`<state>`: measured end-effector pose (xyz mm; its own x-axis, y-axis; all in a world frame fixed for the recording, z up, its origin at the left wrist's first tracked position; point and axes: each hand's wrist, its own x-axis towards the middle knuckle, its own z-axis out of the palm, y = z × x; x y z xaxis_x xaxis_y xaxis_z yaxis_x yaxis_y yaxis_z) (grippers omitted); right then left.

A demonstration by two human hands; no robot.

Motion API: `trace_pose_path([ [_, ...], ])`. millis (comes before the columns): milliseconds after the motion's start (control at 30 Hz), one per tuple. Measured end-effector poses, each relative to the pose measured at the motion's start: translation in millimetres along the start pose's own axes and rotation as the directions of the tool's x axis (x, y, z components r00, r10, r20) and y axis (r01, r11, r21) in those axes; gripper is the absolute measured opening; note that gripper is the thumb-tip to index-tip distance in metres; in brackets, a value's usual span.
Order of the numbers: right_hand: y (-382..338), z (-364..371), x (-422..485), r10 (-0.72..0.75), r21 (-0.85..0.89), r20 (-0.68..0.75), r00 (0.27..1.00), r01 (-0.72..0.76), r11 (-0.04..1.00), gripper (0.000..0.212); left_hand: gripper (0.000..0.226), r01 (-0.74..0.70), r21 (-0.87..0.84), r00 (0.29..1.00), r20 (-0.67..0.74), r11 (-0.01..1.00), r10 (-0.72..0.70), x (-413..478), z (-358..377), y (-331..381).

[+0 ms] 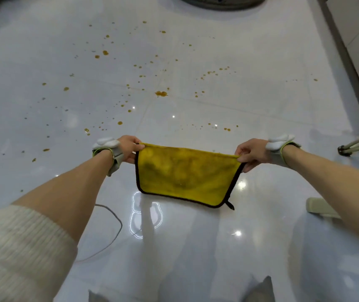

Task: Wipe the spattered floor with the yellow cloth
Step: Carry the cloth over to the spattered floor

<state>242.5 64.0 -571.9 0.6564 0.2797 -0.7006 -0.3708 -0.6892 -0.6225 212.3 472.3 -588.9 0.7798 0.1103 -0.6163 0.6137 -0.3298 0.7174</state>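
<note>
Beyond both hands spreads the glossy white tiled floor (196,131), and its orange spatter (161,93) lies mostly ahead and toward the left hand's side. Between the hands hangs the yellow cloth (185,173), stretched with its long axis running from hand to hand. The left hand (128,149) pinches one top corner and the right hand (251,154) pinches the other. The nearest drops seem closer to the left hand.
</note>
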Motion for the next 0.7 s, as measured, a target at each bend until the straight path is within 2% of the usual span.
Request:
trace_pose_path([
  [100, 15.2, 6.0, 12.1, 0.088, -0.048, 0.022, 0.996, -0.087, 0.995, 0.009, 0.008, 0.049, 0.066, 0.997, 0.05, 0.997, -0.053, 14.1, 17.8, -13.2],
  [200, 40.6, 19.8, 42.3, 0.161, -0.154, -0.059, 0.985, -0.169, 0.974, 0.01, 0.006, 0.087, 0.103, 0.994, 0.061, 0.991, -0.094, 48.2, 54.7, -34.2],
  [300, 58.9, 37.3, 67.5, 0.169, -0.232, -0.189, 0.967, -0.211, 0.95, 0.012, 0.005, 0.082, 0.111, 0.997, -0.007, 0.99, -0.081, 69.1, 83.1, -50.8],
  [367, 69.2, 43.6, 87.4, 0.149, -0.415, -0.262, 0.954, -0.25, 0.875, 0.02, 0.013, 0.055, 0.221, 0.995, -0.094, 0.974, -0.035, 85.7, 95.0, -53.9],
  [433, 76.4, 49.2, 95.3, 0.085, -0.594, -0.35, 0.933, -0.292, 0.75, 0.028, 0.022, 0.046, 0.456, 0.989, -0.149, 0.889, 0.025, 82.8, 100.9, -48.2],
  [500, 82.1, 56.9, 100.5, 0.018, -0.591, -0.438, 0.899, -0.303, 0.747, 0.034, 0.037, 0.032, 0.658, 0.964, -0.219, 0.753, 0.151, 75.4, 108.8, -43.5],
  [567, 86.0, 79.1, 102.5, -0.11, -0.558, -0.533, 0.839, -0.251, 0.791, 0.036, 0.049, -0.092, 0.724, 0.918, -0.205, 0.683, 0.34, 62.9, 124.3, -49.7],
  [633, 91.2, 118.7, 100.7, -0.276, -0.605, -0.51, 0.815, -0.112, 0.789, 0.05, 0.064, -0.198, 0.763, 0.891, -0.122, 0.615, 0.438, 48.4, 148.3, -66.8],
  [700, 101.0, 161.3, 97.2, -0.353, -0.679, -0.413, 0.839, -0.026, 0.733, 0.066, 0.076, -0.223, 0.8, 0.89, -0.066, 0.557, 0.451, 38.7, 174.8, -91.5],
])
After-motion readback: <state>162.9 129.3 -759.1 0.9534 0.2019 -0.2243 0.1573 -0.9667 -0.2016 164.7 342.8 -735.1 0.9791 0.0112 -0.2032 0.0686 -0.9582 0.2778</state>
